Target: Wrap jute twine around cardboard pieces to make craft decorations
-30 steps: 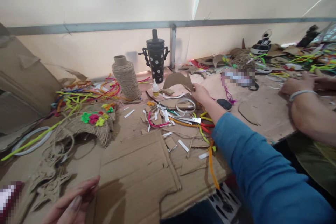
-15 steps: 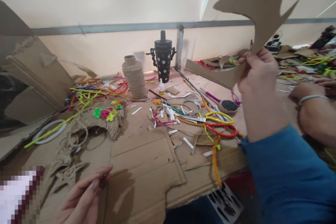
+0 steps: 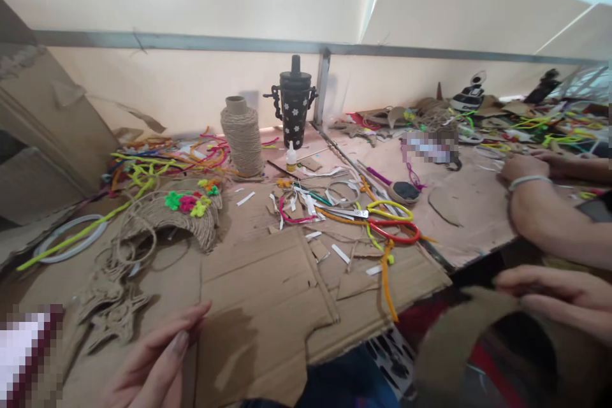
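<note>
Toward four o'clock in the head view, a curved cardboard cutout, blurred, is gripped by the right hand beyond the table's near edge. Between seven and eight, the left hand is held loosely curled beside a flat cardboard sheet; whether anything is pinched cannot be told. Scissors are seen at four, nearer the centre; a twine spool is stood at ten.

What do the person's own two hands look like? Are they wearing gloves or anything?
The left hand and right hand have no gloves. The left has slim fingers, with the thumbnail showing and no ring in view. The right is blurry and cut off by the picture's edge. No sleeve shows on either. The pale band is on another person's arm.
</note>
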Tool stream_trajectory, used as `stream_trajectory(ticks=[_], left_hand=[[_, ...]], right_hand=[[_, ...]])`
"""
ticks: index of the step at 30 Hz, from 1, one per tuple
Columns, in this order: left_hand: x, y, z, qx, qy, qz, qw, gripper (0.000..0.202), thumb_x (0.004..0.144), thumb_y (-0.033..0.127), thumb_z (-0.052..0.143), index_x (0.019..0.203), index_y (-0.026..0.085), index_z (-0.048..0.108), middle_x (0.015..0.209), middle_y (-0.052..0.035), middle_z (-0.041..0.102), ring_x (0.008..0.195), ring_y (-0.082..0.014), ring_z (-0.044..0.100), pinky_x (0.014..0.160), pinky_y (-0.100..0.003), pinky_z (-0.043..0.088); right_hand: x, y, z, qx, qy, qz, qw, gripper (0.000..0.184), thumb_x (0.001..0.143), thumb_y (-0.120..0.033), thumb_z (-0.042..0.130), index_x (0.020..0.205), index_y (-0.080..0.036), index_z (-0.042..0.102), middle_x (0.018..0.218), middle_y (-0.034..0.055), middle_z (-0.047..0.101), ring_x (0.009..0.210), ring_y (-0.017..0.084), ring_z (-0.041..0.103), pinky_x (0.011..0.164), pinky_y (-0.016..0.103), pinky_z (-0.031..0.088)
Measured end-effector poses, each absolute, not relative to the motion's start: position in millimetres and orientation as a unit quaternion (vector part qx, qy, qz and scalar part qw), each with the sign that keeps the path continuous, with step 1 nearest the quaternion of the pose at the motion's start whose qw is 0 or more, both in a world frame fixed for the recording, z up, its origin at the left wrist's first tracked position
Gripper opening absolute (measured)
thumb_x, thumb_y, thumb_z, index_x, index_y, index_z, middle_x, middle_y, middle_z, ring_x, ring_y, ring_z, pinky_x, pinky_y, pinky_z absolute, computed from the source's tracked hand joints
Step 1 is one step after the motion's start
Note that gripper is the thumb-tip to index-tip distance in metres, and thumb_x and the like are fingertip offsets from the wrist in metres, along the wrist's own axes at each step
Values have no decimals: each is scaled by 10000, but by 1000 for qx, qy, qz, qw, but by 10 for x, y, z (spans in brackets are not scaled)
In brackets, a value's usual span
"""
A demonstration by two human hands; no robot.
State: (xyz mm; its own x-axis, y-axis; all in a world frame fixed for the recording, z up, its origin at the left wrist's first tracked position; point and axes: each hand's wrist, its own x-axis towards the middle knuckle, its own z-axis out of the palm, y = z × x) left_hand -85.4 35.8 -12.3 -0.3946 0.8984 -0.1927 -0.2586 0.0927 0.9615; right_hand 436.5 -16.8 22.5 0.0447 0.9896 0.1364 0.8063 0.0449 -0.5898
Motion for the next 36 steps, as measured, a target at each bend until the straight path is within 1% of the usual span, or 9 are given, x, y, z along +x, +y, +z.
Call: stream_trajectory(ticks=[4,9,12,14,18,23,28,33,36], left_hand=[[-853,350,-148,287,569,605,477,326,428,483,856,634,254,749,795,18,773,819,-113,670,758,-86,507],[-875,338,-247,297,578,596,471,301,515,500,815,686,262,746,863,14,769,974,-152,652,893,-144,470],[-859,341,-241,293,592,592,462,344,479,522,820,683,254,747,856,-9,770,1019,-198,646,957,-214,452],[-839,345,-207,290,601,592,451,381,421,537,833,654,248,747,827,-20,772,990,-217,662,938,-234,475],[-816,347,-160,308,602,597,430,411,401,566,824,633,236,749,809,-47,773,928,-240,689,853,-252,536],[-819,333,-149,312,603,588,439,414,401,548,835,645,224,753,827,-59,772,956,-246,679,866,-245,528],[-808,333,-78,325,609,579,433,370,409,545,829,603,241,750,816,-45,773,917,-211,689,840,-198,524],[-816,322,-16,402,600,581,376,233,521,464,791,617,254,761,777,-47,774,815,-210,716,766,-217,564],[-845,301,-60,437,580,581,367,168,583,400,768,665,253,770,791,-42,775,803,-188,720,756,-174,551]], right_hand=[[4083,81,326,-699,-649,212,213,207,705,-530,624,905,-544,674,946,78,739,856,289,697,706,389,543],[3369,900,573,-650,-735,99,165,280,842,-422,470,966,-310,695,866,49,737,746,235,694,652,341,561],[2985,1413,485,-624,-773,25,112,298,858,-242,425,991,-227,690,997,64,720,909,221,663,814,342,512],[2808,1671,381,-596,-798,20,81,250,836,-206,477,940,-206,704,1008,72,715,984,218,635,889,330,467],[2657,1915,234,-571,-820,11,30,182,804,-179,542,860,-193,716,923,77,725,899,213,645,836,306,465],[2722,1975,211,-585,-810,-18,23,190,783,-127,524,766,-169,709,806,107,718,817,236,651,785,327,466],[2658,1919,345,-577,-812,-27,80,265,859,-176,448,986,-180,681,988,88,708,934,219,630,826,314,457],[2207,1618,424,-485,-870,17,80,195,861,-222,494,892,-202,686,884,60,711,869,212,630,800,314,455],[1986,1399,380,-402,-911,35,82,203,884,-251,485,822,-192,669,820,71,691,812,209,619,777,332,459]])
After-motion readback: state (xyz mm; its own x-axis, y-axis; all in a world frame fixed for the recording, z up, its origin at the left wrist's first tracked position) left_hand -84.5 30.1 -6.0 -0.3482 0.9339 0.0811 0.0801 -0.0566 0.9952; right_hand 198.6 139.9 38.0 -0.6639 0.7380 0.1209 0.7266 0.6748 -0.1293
